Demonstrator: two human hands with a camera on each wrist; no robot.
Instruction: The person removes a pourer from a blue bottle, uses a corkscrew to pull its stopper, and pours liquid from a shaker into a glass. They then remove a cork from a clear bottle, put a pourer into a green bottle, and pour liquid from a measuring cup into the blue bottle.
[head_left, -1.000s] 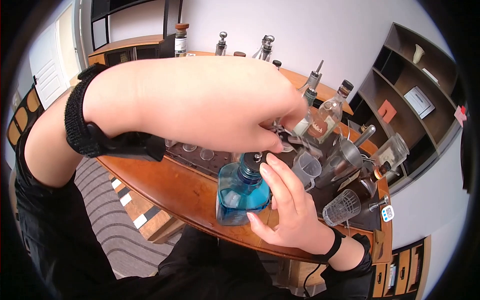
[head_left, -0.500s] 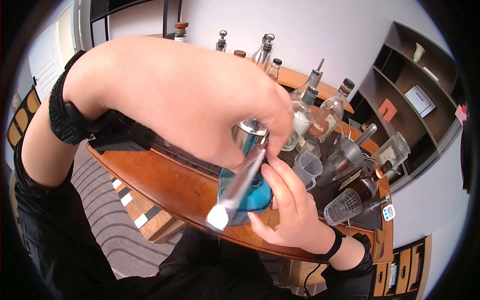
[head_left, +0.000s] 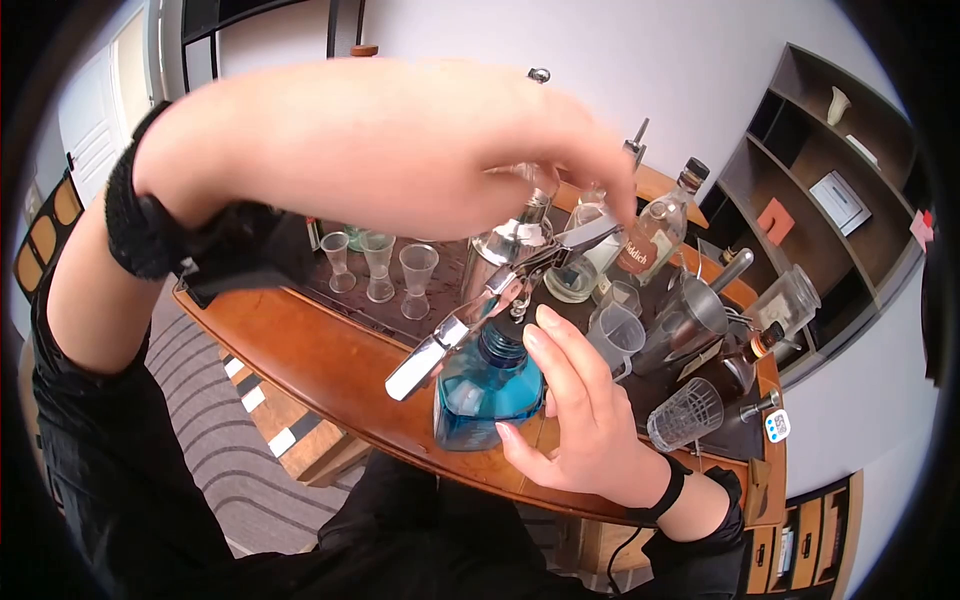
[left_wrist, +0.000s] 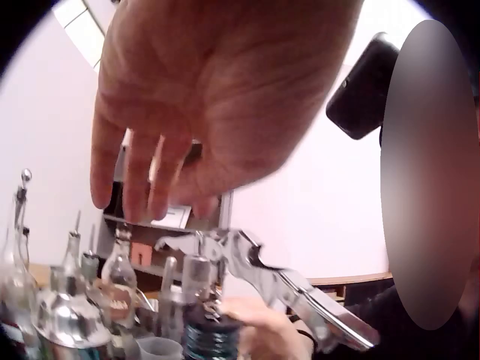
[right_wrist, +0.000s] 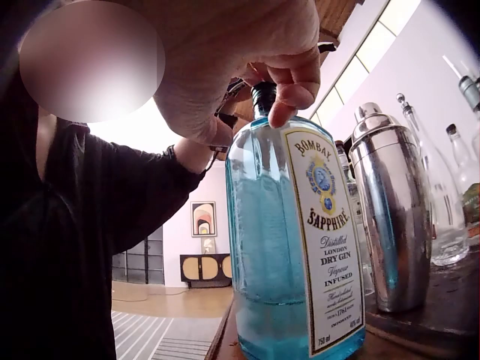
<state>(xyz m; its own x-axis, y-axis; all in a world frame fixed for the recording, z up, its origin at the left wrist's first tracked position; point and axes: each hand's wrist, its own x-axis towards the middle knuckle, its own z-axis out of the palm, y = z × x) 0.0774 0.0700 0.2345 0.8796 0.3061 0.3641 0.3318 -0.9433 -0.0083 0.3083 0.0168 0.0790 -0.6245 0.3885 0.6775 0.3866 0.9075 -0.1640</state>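
R hand (head_left: 575, 420) steadies the blue gin bottle (head_left: 487, 385) at the near edge of the wooden bar counter (head_left: 330, 375): fingers lie fairly straight up the bottle's side w/ tips at the neck, palm against the glass, a bracing hold more than a full wrap. In the right wrist view the fingertips (right_wrist: 292, 90) curl round the dark neck of the bottle (right_wrist: 292, 247), so it does have a grip there. L hand (head_left: 400, 160) is above the bottle top w/ fingers spread and mostly relaxed; left wrist view shows the open palm (left_wrist: 217, 97) over a waiter's corkscrew (left_wrist: 262, 277) that sits on the bottle mouth (left_wrist: 210, 334). Fingertips look to touch the far end of the corkscrew (head_left: 490, 300) near the tip, but can't tell if it's pinched or just touched, as the hand blocks contact. Corkscrew lies tilted, handle end pointing down-left toward the person, pivot approx over the cap. To do this step well, IMO: keep the R hand firm low on the neck so the bottle doesn't tip off the counter edge, keep the tool centred on the mouth, lever slow and straight, no side yank. Steel shaker (head_left: 505, 250) and shot glasses (head_left: 380, 265) stand close behind, so the L elbow needs to stay high.
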